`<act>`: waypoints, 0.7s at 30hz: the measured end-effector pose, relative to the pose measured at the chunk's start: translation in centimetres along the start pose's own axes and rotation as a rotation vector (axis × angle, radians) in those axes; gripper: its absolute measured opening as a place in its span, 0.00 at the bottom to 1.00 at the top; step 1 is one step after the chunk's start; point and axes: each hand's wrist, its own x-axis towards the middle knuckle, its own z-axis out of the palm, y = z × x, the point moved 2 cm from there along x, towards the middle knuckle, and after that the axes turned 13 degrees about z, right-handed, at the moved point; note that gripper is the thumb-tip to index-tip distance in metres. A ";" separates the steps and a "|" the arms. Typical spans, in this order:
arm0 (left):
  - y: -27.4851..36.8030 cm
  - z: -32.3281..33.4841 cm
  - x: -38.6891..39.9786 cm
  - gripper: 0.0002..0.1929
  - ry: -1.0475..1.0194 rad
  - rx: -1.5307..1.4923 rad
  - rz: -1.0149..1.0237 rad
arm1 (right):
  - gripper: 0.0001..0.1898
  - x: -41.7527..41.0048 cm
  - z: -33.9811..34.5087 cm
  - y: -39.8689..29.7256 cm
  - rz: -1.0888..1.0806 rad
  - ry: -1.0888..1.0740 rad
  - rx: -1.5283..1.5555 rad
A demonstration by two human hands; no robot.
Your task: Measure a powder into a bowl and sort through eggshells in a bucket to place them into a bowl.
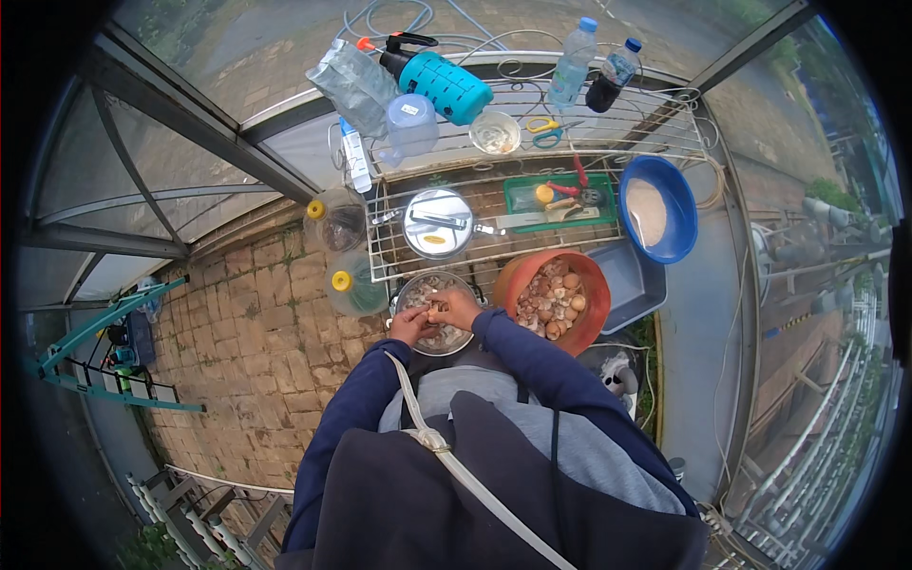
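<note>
My left hand and my right hand meet over a metal pot. Between their fingertips is a small brownish piece, apparently eggshell. Pale crushed shell fragments lie in the pot, partly hidden by the hands. Right of it stands an orange-red tub holding many brown eggshells, some broken and some nearly whole. Just beyond the pot, a shiny metal lid with a handle rests on the wire rack.
A white wire rack carries a green tray of tools, scissors, a teal pressure sprayer and bottles. A blue basin of pale powder sits right, above a grey tub. Yellow-capped plastic bottles stand left on brick paving.
</note>
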 end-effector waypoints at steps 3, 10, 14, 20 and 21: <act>-0.1 -0.3 -0.3 0.15 -0.077 0.131 0.080 | 0.16 -0.4 0.1 -1.1 0.052 0.041 0.099; 0.1 0.0 -0.5 0.12 0.051 0.216 0.074 | 0.09 -0.6 0.6 -0.9 0.091 0.103 0.236; -0.1 -0.7 0.6 0.10 0.025 0.580 0.163 | 0.15 -0.9 0.3 -0.4 -0.079 0.356 0.164; -0.1 -0.7 0.2 0.12 0.100 1.177 0.516 | 0.21 -2.6 -1.3 -1.7 0.401 0.139 -0.287; 0.5 -0.2 -0.2 0.12 0.083 1.184 0.517 | 0.21 -2.9 -1.2 -1.3 0.414 0.149 -0.280</act>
